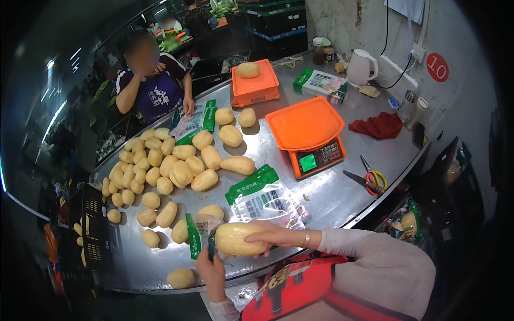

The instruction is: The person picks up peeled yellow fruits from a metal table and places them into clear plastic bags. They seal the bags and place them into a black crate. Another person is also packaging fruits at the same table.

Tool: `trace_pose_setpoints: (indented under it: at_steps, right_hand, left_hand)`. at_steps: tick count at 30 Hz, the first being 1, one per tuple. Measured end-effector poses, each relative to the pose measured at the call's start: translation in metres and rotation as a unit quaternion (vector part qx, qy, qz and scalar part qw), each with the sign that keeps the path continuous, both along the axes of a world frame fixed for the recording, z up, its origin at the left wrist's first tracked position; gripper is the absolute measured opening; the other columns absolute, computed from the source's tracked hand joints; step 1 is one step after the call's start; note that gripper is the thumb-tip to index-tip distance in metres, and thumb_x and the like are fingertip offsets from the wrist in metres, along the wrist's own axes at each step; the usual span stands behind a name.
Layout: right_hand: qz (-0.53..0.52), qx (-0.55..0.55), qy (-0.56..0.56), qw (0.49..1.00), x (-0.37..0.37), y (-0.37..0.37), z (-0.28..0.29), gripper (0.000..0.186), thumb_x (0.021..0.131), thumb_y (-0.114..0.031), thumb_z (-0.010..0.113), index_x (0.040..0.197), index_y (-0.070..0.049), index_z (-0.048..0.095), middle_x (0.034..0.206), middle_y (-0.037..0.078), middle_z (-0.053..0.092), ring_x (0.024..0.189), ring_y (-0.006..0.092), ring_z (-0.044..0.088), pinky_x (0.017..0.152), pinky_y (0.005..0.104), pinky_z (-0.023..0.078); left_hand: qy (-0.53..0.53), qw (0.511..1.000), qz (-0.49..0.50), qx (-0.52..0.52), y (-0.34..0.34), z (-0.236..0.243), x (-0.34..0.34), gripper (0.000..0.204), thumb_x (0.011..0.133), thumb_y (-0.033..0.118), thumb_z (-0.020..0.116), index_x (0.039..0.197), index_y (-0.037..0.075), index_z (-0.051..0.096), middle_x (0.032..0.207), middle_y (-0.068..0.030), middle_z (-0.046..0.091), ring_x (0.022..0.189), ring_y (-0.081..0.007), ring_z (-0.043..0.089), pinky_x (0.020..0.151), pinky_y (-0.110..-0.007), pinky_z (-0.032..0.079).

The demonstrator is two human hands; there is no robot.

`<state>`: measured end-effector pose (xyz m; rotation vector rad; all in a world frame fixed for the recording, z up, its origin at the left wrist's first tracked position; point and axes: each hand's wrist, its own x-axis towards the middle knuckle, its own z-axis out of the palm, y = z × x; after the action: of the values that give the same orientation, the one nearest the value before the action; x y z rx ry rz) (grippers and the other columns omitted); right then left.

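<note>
My right hand [267,235] grips a large pale potato [235,238] at the lower middle of the view. My left hand [211,267] holds a clear plastic bag with a green band [195,238] by its edge, at the potato's left end. Just beyond my hands lie more printed bags [257,200] on the steel table [321,214]. Many peeled-looking potatoes [182,172] are spread over the table's left and middle.
A co-worker [144,85] stands across the table, a hand by another bag [203,117]. Two orange scales [305,123] [246,91], scissors [369,179], a kettle [358,67], a box [321,83] and a red cloth [377,127] occupy the right side. A black crate [93,235] sits left.
</note>
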<state>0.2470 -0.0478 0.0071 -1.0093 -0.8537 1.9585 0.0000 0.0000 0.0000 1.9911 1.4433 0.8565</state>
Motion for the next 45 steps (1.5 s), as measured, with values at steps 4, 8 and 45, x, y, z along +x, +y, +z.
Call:
trace_pose_setpoints:
  at_steps: [4,8,45]
  right_hand:
    - [-0.094,0.193,-0.272,0.938,-0.014,-0.01,-0.006,0.073,0.079,-0.045,0.074,0.131,-0.006,0.041,0.108,0.024,0.064,0.085,0.0371,0.069,0.076,0.0462,0.055]
    - [-0.087,0.272,-0.4,0.871,-0.037,-0.01,0.003,0.077,0.073,-0.043,0.079,0.128,-0.003,0.043,0.102,0.022,0.067,0.091,0.034,0.068,0.078,0.0435,0.053]
    - [-0.309,0.098,-0.164,0.932,-0.09,0.035,-0.085,0.03,0.092,-0.026,0.059,0.117,-0.009,0.058,0.09,0.009,0.063,0.069,0.023,0.06,0.055,0.0336,0.046]
  left_hand:
    - [0.006,1.0,0.019,0.008,-0.003,0.019,0.032,0.025,0.094,0.009,0.053,0.112,-0.004,0.065,0.088,-0.0255,0.067,0.08,-0.041,0.065,0.069,-0.045,0.048]
    - [0.067,0.993,0.015,0.098,0.008,0.015,0.023,0.032,0.095,0.014,0.054,0.123,0.0,0.062,0.099,-0.0226,0.068,0.083,-0.0393,0.066,0.072,-0.046,0.05]
    - [0.0,0.966,-0.247,0.075,-0.014,-0.023,0.043,0.07,0.076,-0.001,0.058,0.144,0.013,0.046,0.105,-0.0111,0.067,0.079,-0.0341,0.067,0.065,-0.042,0.054]
